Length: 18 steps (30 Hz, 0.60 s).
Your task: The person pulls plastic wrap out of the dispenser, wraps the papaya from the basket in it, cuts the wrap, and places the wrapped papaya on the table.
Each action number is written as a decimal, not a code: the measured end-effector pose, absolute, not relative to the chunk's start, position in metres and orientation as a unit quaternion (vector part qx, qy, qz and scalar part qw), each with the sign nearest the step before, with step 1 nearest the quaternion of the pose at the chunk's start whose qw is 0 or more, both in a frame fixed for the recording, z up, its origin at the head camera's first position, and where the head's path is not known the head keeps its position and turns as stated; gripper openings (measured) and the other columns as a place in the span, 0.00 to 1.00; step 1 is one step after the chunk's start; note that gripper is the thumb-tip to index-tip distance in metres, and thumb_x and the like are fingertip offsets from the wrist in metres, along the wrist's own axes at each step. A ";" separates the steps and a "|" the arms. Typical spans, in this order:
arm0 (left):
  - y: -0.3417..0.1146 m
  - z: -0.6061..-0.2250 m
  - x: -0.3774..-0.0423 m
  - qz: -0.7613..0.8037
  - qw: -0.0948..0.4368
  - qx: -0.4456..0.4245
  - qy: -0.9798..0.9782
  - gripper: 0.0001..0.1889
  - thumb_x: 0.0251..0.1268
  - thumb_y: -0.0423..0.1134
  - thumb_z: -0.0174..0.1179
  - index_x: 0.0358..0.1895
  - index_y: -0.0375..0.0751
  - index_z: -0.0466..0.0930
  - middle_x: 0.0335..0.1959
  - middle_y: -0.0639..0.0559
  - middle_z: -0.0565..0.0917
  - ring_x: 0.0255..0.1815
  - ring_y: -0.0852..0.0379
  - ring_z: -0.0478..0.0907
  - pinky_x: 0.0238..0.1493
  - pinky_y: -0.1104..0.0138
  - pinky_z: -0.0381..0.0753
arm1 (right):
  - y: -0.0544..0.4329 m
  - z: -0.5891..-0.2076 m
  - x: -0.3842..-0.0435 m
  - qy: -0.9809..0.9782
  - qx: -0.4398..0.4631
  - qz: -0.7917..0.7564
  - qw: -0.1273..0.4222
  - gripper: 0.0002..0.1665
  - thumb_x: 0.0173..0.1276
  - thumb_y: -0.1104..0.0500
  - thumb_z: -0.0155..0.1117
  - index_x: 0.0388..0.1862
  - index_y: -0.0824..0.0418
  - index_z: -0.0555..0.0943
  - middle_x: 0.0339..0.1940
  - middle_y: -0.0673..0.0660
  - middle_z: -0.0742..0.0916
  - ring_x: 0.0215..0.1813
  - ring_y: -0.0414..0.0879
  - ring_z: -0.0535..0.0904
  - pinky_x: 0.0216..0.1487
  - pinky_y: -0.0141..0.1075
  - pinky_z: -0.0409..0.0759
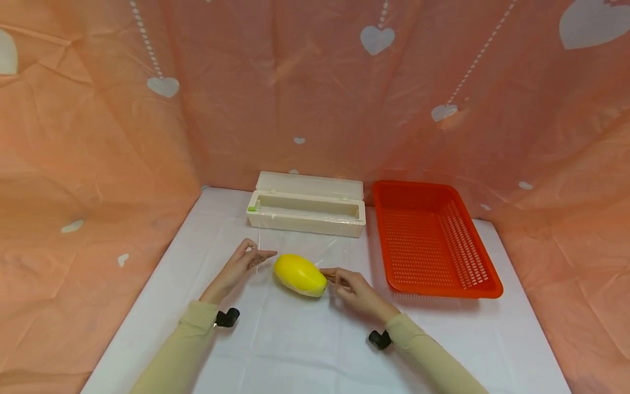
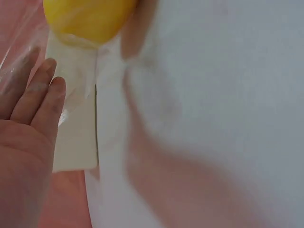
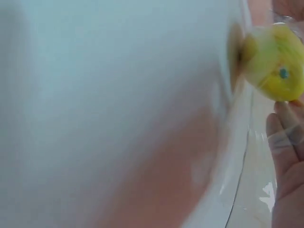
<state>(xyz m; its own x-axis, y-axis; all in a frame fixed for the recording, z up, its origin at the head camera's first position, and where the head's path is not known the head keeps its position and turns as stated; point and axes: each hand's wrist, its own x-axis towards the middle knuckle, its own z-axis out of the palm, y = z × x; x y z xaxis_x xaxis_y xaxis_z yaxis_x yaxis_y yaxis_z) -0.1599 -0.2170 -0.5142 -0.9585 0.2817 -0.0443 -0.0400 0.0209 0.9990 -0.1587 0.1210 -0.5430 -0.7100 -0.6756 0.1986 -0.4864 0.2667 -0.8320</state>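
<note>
A yellow oblong fruit (image 1: 300, 274) lies on the white table, its greener end toward my right hand. Clear plastic film (image 2: 71, 90) runs from the white box toward the fruit and covers part of it. My left hand (image 1: 243, 264) is just left of the fruit, and its visible fingers (image 2: 42, 95) look extended against the film. At the fruit's right end is my right hand (image 1: 351, 288), whose fingertips (image 3: 280, 111) reach the fruit with film across them. Both thumbs are hard to make out in the wrist views.
Behind the fruit stands a long white film box (image 1: 305, 223) with its lid raised and a small green piece at its left end. An orange-red perforated basket (image 1: 384, 241) sits at the right. Peach cloth with hearts (image 1: 315, 98) hangs around the table.
</note>
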 end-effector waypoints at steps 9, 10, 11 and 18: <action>-0.196 -0.522 -0.168 0.697 0.097 0.074 0.707 0.15 0.80 0.49 0.33 0.40 0.39 0.52 0.50 0.33 0.81 0.57 0.43 0.76 0.59 0.63 0.74 | 0.118 -0.546 -0.170 0.767 -0.281 -0.559 0.140 0.13 0.65 0.76 0.49 0.27 0.59 0.68 0.53 0.53 0.84 0.52 0.46 0.81 0.44 0.34 0.78; -0.195 -0.523 -0.168 0.698 0.093 0.069 0.707 0.13 0.81 0.46 0.32 0.40 0.39 0.52 0.50 0.31 0.80 0.55 0.43 0.77 0.56 0.65 0.76 | 0.118 -0.546 -0.171 0.763 -0.265 -0.570 0.150 0.13 0.64 0.76 0.49 0.26 0.61 0.68 0.52 0.54 0.85 0.52 0.47 0.81 0.44 0.33 0.78; -0.195 -0.525 -0.168 0.703 0.092 0.065 0.702 0.12 0.81 0.44 0.30 0.40 0.39 0.52 0.50 0.30 0.80 0.54 0.43 0.78 0.55 0.66 0.77 | 0.118 -0.546 -0.172 0.758 -0.250 -0.582 0.158 0.12 0.63 0.76 0.48 0.26 0.62 0.68 0.51 0.56 0.85 0.51 0.47 0.82 0.43 0.33 0.78; -0.195 -0.531 -0.164 0.730 0.094 0.043 0.675 0.08 0.81 0.36 0.27 0.40 0.37 0.52 0.50 0.25 0.77 0.48 0.51 0.82 0.47 0.67 0.81 | 0.119 -0.539 -0.178 0.721 -0.173 -0.638 0.207 0.10 0.70 0.71 0.51 0.27 0.68 0.67 0.50 0.67 0.83 0.49 0.52 0.83 0.47 0.41 0.82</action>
<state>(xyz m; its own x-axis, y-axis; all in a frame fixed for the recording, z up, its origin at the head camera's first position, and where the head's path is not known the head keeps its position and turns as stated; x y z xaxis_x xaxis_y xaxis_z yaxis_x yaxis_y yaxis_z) -0.1636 -0.1953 -0.5311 -0.9784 0.1962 -0.0647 -0.0799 -0.0703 0.9943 -0.1777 0.1189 -0.5392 -0.8546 -0.5135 -0.0775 0.0140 0.1263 -0.9919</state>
